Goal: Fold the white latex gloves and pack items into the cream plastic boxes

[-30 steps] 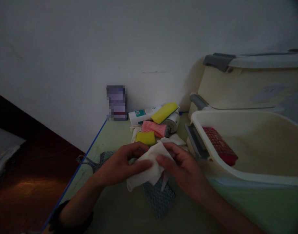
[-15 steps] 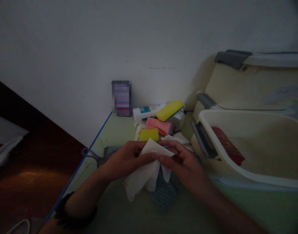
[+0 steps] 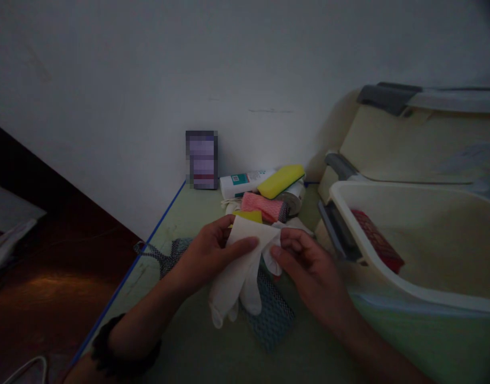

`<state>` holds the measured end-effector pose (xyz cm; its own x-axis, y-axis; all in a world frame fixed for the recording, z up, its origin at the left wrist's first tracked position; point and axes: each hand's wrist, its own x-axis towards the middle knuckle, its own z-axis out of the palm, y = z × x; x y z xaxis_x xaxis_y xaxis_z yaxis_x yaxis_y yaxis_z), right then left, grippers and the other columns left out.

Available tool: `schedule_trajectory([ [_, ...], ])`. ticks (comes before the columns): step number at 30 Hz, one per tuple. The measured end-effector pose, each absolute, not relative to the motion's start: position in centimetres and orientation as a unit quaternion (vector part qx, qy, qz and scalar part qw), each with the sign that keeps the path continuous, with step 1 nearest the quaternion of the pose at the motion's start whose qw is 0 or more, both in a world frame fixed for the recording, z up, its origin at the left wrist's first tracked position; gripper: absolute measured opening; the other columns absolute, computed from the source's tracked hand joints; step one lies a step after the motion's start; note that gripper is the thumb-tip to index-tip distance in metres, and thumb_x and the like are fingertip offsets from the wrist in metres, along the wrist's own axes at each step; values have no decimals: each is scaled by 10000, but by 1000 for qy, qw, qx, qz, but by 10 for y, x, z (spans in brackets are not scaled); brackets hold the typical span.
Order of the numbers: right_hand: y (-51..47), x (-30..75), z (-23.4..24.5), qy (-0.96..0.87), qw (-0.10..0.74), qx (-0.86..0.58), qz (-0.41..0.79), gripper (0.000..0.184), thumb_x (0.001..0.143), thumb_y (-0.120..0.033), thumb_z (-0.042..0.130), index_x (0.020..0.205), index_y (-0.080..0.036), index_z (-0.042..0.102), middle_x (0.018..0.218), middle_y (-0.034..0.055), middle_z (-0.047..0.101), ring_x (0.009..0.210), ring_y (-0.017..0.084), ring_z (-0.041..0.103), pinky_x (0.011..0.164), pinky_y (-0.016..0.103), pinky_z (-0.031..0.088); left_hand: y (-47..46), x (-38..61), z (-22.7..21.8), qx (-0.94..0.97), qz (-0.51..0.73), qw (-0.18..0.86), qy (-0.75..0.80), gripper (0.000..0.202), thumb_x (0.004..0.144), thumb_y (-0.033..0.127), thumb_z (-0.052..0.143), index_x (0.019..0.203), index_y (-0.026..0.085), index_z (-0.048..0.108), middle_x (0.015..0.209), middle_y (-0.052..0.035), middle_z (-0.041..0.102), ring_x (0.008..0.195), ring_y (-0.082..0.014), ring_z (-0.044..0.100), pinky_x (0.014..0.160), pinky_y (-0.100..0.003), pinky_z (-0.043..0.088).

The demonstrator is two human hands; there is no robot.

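A thin white glove (image 3: 239, 266) hangs between my hands above the table, its fingers dangling down. My left hand (image 3: 213, 253) grips the cuff, thumb in front and fingers behind. At the right edge of the cuff, my right hand (image 3: 305, 261) pinches the material between thumb and fingers. Beneath the glove lies a blue-grey patterned cloth (image 3: 271, 314), partly covered by it. A similar dark checked cloth with a loop (image 3: 171, 258) lies left of my left hand. Just beyond the glove, a yellow sponge (image 3: 247, 216) is partly hidden.
At the back lie a pink cloth (image 3: 263, 205), a yellow-green sponge (image 3: 281, 181), a white packaged roll (image 3: 239, 185) and more white material (image 3: 303, 226). A phone (image 3: 203, 160) leans on the wall. On the right stands an open cream bin (image 3: 373, 280) holding a red packet (image 3: 377, 240).
The glove's cuff has been spread out and its fingers hang more plainly. My right hand has shifted slightly right, away from my left thumb.
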<state>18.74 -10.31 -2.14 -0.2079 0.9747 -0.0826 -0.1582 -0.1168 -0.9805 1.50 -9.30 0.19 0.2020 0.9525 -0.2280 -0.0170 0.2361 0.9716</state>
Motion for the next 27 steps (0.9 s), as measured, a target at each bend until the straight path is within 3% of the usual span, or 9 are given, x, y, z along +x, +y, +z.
schedule_trajectory([
  [5,-105,187,-17,-473,466,-432,611,181,762,-326,669,890,-228,586,753,-19,652,616,102,583,504,200,473,-94,16,2,496,394,596,493,272,716,306,712,924,169,603,738,1,672,626,-140,621,534,-214,483],
  [13,-103,188,-16,-443,482,-408,636,203,739,-284,694,897,-245,574,748,-35,658,626,92,577,520,187,451,-94,16,0,521,394,558,512,258,763,355,667,942,176,613,797,-10,676,665,-134,608,554,-203,484],
  [17,-107,189,-18,-483,509,-367,610,94,817,-205,574,889,-265,566,751,-51,633,626,84,557,577,205,462,-94,15,0,524,403,534,526,274,759,371,668,945,177,613,774,-3,667,639,-130,597,522,-193,472],
  [20,-111,190,-23,-564,493,-375,547,189,863,-156,486,966,-284,580,799,-39,622,707,93,569,648,219,470,-94,15,1,537,391,526,531,278,758,377,666,939,171,618,731,2,659,586,-123,578,485,-188,448],
  [23,-111,191,-26,-645,482,-402,437,216,853,-167,542,1017,-302,580,862,-30,594,769,103,566,691,237,470,-95,15,1,544,387,528,524,278,765,381,658,944,172,617,743,4,661,607,-123,582,504,-192,457],
  [27,-110,192,-27,-696,483,-406,342,130,813,-182,619,899,-278,609,957,-19,507,772,91,536,702,237,465,-95,14,0,557,381,526,517,256,772,376,653,919,170,617,760,6,655,635,-113,572,528,-187,458],
])
